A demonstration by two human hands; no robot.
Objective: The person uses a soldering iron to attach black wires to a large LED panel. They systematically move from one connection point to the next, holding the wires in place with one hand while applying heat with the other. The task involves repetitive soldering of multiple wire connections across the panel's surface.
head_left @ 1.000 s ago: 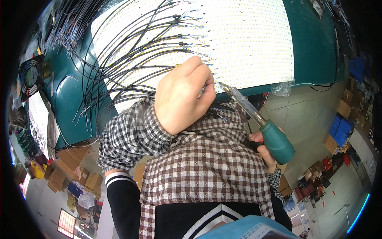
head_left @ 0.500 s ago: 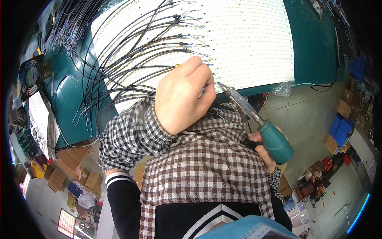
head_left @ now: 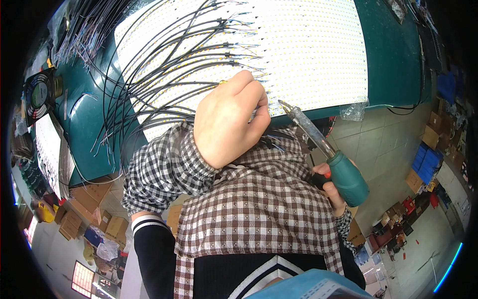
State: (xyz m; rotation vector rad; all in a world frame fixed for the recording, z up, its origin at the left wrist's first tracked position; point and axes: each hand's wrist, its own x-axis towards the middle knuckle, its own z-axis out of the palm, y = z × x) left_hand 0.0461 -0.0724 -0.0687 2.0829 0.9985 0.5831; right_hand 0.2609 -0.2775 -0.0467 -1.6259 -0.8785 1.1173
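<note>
My left hand (head_left: 230, 117) is closed in a pinch over the near edge of a white LED panel (head_left: 318, 55). What its fingertips hold is hidden, though thin wire ends show beside them. Black cables (head_left: 231, 63) with thin coloured wires lie in a row across the panel, and some run under this hand. In my right hand (head_left: 335, 195) is a soldering iron with a green handle (head_left: 349, 179). Its metal tip points up and left, just right of my left fingertips and apart from them, over the panel's near edge.
A green table (head_left: 396, 60) carries the panel. At its left stand a small black fan (head_left: 40, 94) and a stack of white panels (head_left: 50, 154). More loose cables (head_left: 89, 30) lie at the far left. Clear plastic (head_left: 353, 111) hangs at the near right edge.
The soldering iron has shifted slightly right, its tip drawing away from my left fingertips. My left hand has stayed in place.
</note>
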